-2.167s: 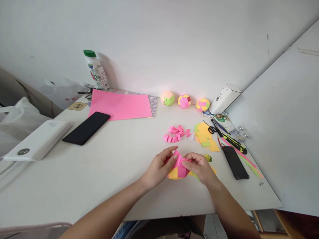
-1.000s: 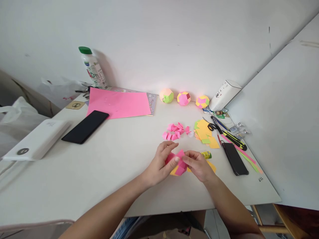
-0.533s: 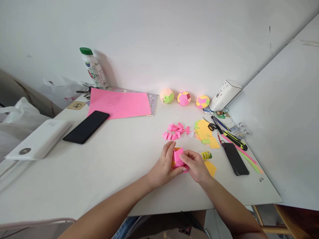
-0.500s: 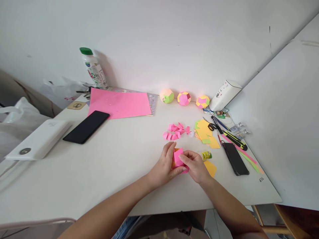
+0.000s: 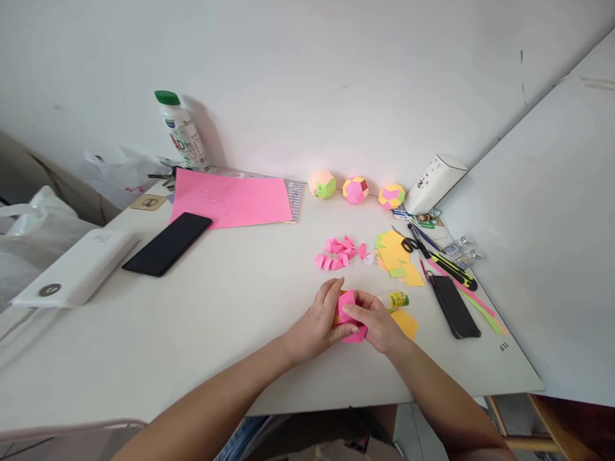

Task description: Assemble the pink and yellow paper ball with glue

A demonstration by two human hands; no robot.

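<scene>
Table: white table [image 5: 216, 333] is running out under a plain white wall, and it's carrying plenty of craft clutter.
Left hand: left hand [image 5: 314, 323] is curling around the left side of the pink-and-orange paper piece [image 5: 346, 307], thumb and fingers pinching it.
Right hand: right hand [image 5: 377, 323] is coming in from the right, thumb pressing on the pink face, fingers tucked behind, pinching the same piece.
Paper piece: it's sitting between both hands, at the near middle of the table; whether it's resting on the top, I cannot tell.
Near right: glue stick [image 5: 398, 299] is lying just beyond the right hand, and an orange square [image 5: 404, 323] is lying flat just right of that hand.
Beyond the hands: pink folded bits [image 5: 336, 251] are bunching together, with a yellow-and-green pile [image 5: 394, 256] sitting to their right.
Right edge: dark phone [image 5: 453, 306] is lying face down or blank, with scissors [image 5: 410, 243] and a utility knife [image 5: 454, 272] lying farther out.
Far wall: three paper balls [image 5: 355, 189] are lining up against the wall, and a white box [image 5: 435, 182] is leaning at their right.
Left side: pink sheet [image 5: 230, 200] is lying flat, a bottle [image 5: 182, 134] is standing behind it, and a black phone [image 5: 167, 244] and white power bank [image 5: 77, 267] are lying nearer.
</scene>
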